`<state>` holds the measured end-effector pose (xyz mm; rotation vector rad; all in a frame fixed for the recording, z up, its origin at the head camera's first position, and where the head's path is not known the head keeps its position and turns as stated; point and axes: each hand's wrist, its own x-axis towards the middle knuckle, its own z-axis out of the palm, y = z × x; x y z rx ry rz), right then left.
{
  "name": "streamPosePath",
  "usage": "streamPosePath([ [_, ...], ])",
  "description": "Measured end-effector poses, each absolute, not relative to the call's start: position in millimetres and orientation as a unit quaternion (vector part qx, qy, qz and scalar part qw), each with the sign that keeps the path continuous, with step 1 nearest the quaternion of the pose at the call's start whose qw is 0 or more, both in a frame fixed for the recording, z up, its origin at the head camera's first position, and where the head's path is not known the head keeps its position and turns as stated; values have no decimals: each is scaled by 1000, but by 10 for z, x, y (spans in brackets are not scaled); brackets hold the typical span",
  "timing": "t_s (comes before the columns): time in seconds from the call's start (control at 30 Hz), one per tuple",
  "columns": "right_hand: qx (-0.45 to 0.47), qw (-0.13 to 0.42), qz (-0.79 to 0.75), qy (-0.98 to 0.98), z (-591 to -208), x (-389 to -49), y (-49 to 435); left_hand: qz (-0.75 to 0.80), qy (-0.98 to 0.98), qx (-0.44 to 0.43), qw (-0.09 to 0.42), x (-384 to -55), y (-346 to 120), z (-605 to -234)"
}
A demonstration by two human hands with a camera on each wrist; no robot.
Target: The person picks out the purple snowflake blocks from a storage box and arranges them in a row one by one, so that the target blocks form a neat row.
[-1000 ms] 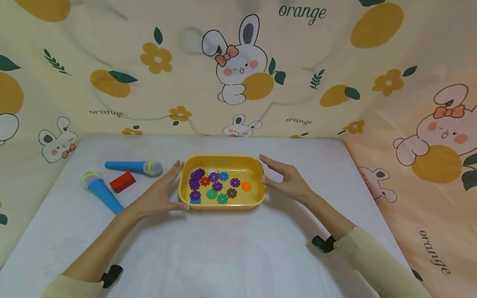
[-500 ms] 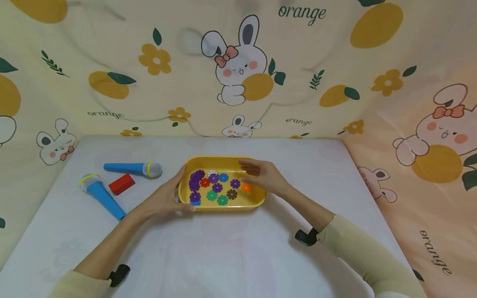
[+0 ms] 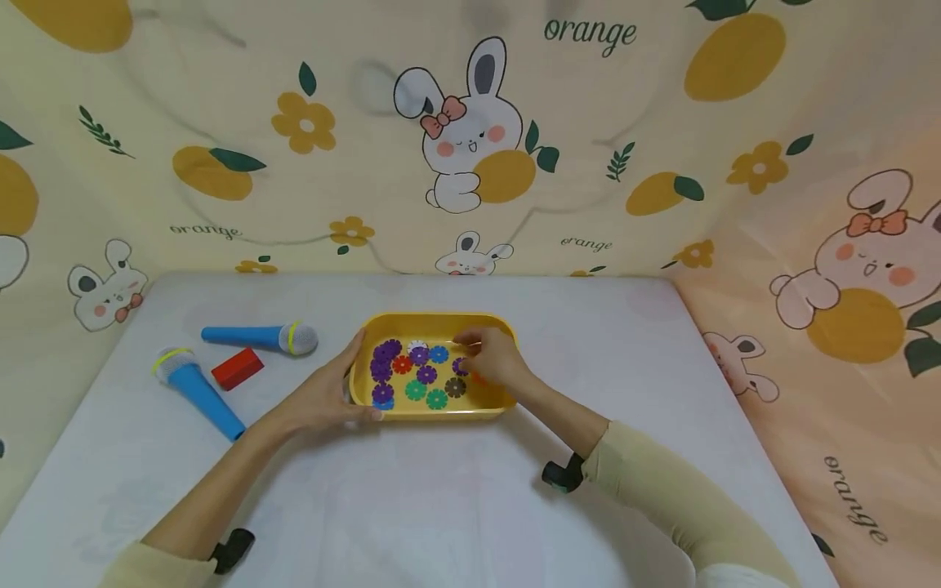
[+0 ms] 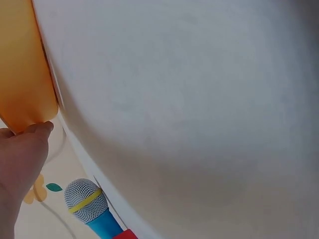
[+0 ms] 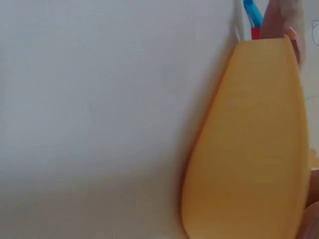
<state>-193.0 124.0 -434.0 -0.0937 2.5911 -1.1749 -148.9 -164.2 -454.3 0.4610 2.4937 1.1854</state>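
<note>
A yellow plastic tray (image 3: 441,413) stands on the white table, with several small flower-shaped discs inside. They are purple, green, blue, red, brown and white; a purple disc (image 3: 426,375) lies near the middle. My left hand (image 3: 323,396) holds the tray's left end, thumb over its front corner; the left wrist view shows fingers against the tray's side. My right hand (image 3: 500,359) reaches into the tray's right half. Its thumb and fingers are bent and apart, over a partly covered purple disc (image 3: 459,367). The orange disc is mostly hidden beneath this hand.
Left of the tray lie two toy microphones, one blue microphone (image 3: 250,336) across the back and another blue microphone (image 3: 202,400) slanting near my left forearm. A red block (image 3: 238,369) sits between them. A patterned cloth (image 3: 588,122) hangs behind the table.
My right hand has left the tray's right edge and moved left and down over the discs. The left hand stays at the tray's left end, its thumb slightly further over the front corner.
</note>
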Motion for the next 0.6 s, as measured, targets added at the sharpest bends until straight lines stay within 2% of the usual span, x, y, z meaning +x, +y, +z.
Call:
streamPosePath([
  [0.33,-91,128,-340,927,-4488,-1954,1124,422,877,161,166,-1456,-1663,-4521],
  [0.6,-107,139,-332,927,-4491,-1965,1110,420,877,160,169,-1473,-1653,-4547],
])
